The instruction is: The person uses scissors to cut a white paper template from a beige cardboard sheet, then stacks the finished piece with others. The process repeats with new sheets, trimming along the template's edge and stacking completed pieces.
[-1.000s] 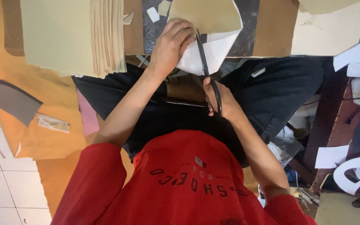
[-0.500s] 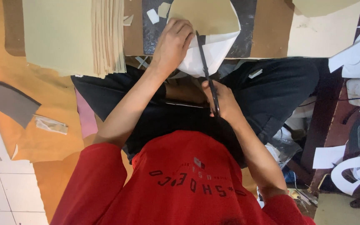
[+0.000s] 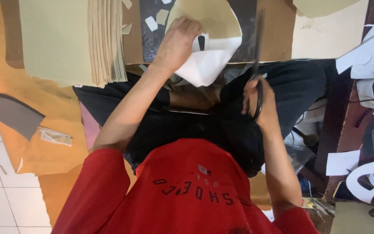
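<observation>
Oddly enough, the view looks down over the person's own red shirt [image 3: 182, 190] and dark trousers [image 3: 291, 86], so everything lies beyond the knees. Their left hand [image 3: 179, 43] is closed down on a white sheet [image 3: 208, 65], fingers curled over its upper edge where it meets a tan curved piece [image 3: 208, 17]; both rest on a dark, speckled board [image 3: 152, 39] at the far side of the lap. The right hand [image 3: 258, 97] is wrapped through the loops of a pair of black scissors [image 3: 257, 60], blades pointing away toward the brown sheet [image 3: 273, 30], well apart from the white sheet; whether the blades are parted I cannot tell, they blur into one dark line.

That white sheet looks thin, light and floppy: its lower corner droops off the board over the trousers. I would judge it creases easily and slides on the smooth tan piece under it, so pinning it flat near the edge, as the left hand does, seems the sound grip.

By the left edge of the floor space sits a stack of pale green sheets [image 3: 53, 39] with a ribbed, layered side, on orange-brown hide [image 3: 35, 143]. A grey offcut [image 3: 11, 112] lies there on its own, matte and stiff-looking.
</observation>
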